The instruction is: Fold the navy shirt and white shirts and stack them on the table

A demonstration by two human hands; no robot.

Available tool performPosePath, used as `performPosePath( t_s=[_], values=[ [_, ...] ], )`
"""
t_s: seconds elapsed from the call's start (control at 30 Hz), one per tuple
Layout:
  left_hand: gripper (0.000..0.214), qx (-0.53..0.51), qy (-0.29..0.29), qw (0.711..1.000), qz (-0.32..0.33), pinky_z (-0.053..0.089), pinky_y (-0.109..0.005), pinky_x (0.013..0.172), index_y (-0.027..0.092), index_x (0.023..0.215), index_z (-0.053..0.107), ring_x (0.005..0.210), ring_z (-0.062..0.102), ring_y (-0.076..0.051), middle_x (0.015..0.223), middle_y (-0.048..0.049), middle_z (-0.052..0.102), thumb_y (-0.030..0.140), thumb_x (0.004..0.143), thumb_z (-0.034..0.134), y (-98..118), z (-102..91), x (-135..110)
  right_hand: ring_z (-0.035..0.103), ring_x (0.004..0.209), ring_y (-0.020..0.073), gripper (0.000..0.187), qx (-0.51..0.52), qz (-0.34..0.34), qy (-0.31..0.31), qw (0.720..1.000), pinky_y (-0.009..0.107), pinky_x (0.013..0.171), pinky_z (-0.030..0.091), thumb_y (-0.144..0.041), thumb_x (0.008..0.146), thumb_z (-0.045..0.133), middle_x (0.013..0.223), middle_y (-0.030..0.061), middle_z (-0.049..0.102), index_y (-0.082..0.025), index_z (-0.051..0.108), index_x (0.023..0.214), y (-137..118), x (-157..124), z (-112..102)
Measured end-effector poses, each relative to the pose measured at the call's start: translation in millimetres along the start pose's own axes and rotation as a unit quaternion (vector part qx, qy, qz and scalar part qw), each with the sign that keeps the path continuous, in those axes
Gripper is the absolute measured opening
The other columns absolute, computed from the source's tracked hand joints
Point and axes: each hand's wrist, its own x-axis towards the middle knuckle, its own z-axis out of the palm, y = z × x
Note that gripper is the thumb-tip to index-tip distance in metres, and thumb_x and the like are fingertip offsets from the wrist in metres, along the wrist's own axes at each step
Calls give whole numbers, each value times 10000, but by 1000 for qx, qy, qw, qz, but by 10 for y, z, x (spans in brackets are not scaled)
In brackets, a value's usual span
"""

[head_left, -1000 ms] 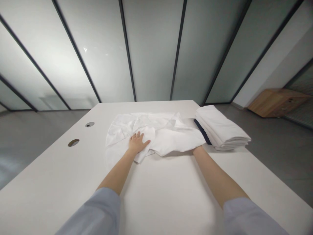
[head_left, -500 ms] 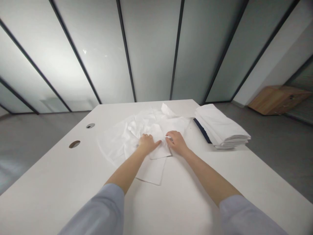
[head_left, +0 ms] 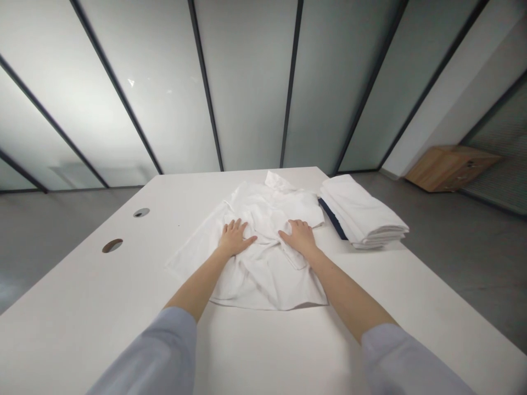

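Observation:
A white collared shirt [head_left: 263, 277] lies spread and wrinkled over the middle of the table, its collar at the far end. On the left part of the cloth, my left hand [head_left: 233, 237] rests palm down with its fingers apart. My right hand [head_left: 300, 236] lies on the right part, fingers stretched out and thumb pointing inward. A folded strip of the shirt, perhaps a sleeve, shows just below my right hand. The cloth under both palms is hidden.
To the right stands a stack of folded white cloth [head_left: 362, 211], with a dark blue piece [head_left: 332, 218] sticking out beneath its left side. The white table [head_left: 135, 296] has two round holes at the left. A wooden cabinet [head_left: 447, 169] stands on the floor beyond.
The shirt has gone from bunched up to spread out, its lower edge now wide toward me. My hands have moved apart and flattened on it. The view has shifted slightly.

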Motion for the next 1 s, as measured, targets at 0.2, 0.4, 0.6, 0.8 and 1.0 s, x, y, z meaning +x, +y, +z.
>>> performPosePath(
  t_s=[0.2,0.4,0.6,0.8,1.0],
  values=[
    [766,28,-44,998,-44,192,-552,1120,227,1461,355,1432,185,-356,1566,-116,239,702,865,273,-52,31,-73,515,1164,299,517,39,-8,-13,999,400,967,367,-486,890,491,1272,156,577,-145,542,1275,46,13,8],
    [781,57,-40,988,-135,192,-652,1073,250,1473,328,1426,178,-378,1569,-110,232,713,852,232,-91,5,-143,469,1251,244,479,65,-91,-27,993,342,1002,346,-423,914,474,1376,132,508,-168,492,1319,101,44,26],
    [784,65,-24,976,-208,201,-693,1036,215,1472,330,1413,180,-419,1560,-146,241,692,860,217,-249,8,-147,547,1136,258,436,36,-65,-31,997,339,928,386,-415,925,445,1285,133,565,-174,528,1279,23,-11,-128],
    [752,72,-1,986,-149,231,-600,1083,184,1434,387,1402,249,-381,1532,-171,298,670,867,301,-328,-12,-180,570,1070,285,591,21,28,-86,996,346,860,402,-577,857,491,1198,188,570,-120,557,1227,2,-18,-171],
    [807,62,9,990,-129,195,-625,1091,181,1424,403,1407,234,-389,1528,-178,303,726,835,321,-345,17,-186,544,1068,270,288,27,15,-73,997,332,873,391,-308,876,484,1155,143,596,-173,657,1062,92,40,-107]
  ],
)
